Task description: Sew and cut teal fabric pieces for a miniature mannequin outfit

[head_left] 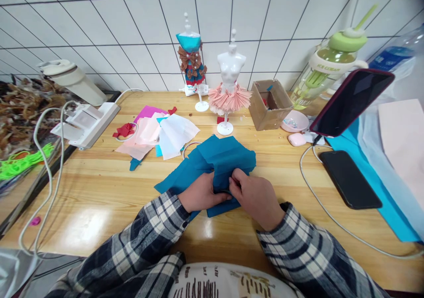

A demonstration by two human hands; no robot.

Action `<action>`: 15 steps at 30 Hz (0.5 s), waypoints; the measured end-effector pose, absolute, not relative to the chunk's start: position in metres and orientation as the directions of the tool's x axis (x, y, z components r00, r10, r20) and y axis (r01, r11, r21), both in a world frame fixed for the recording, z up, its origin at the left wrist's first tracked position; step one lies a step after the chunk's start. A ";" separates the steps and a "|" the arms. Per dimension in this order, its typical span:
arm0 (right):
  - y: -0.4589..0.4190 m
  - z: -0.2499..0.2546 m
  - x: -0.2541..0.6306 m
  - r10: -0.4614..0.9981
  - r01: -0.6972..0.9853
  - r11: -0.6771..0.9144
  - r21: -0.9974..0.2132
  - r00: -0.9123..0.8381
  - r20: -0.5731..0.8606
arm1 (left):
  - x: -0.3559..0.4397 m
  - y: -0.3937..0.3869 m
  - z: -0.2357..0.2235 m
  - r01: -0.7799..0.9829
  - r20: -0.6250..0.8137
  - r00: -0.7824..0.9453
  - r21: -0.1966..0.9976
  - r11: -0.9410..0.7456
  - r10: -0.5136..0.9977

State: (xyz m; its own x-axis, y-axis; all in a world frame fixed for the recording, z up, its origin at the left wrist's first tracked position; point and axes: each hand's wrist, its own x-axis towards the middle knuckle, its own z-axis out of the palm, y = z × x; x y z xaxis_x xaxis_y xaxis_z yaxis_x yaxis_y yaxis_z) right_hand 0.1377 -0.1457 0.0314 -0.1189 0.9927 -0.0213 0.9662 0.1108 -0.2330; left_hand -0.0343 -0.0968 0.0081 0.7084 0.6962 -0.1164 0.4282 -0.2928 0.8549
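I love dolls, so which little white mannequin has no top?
The white mannequin in the ruffled pink skirt; it's bare above, while the left white mannequin wears a turquoise top.

Left grip [201, 193] near curled right grip [257, 197]

Your head camera looks forward and down, near your hands [256, 197], across the counter [285, 170] toward a tiled wall [139, 22].

Pink-skirted mannequin [229, 98] blocks ahead; room rightward to phone cable [301, 165]
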 end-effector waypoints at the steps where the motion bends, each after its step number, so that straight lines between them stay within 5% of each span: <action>1: -0.145 0.031 0.139 0.994 0.965 0.103 -0.240 -0.111 -0.020 | -0.035 -0.097 0.009 0.419 -0.111 0.711 0.860 -0.292 0.695; 15: -0.141 0.027 0.145 0.998 0.915 -0.007 -0.404 -0.018 -0.058 | -0.037 -0.093 0.015 0.345 -0.123 0.705 0.920 -0.186 0.698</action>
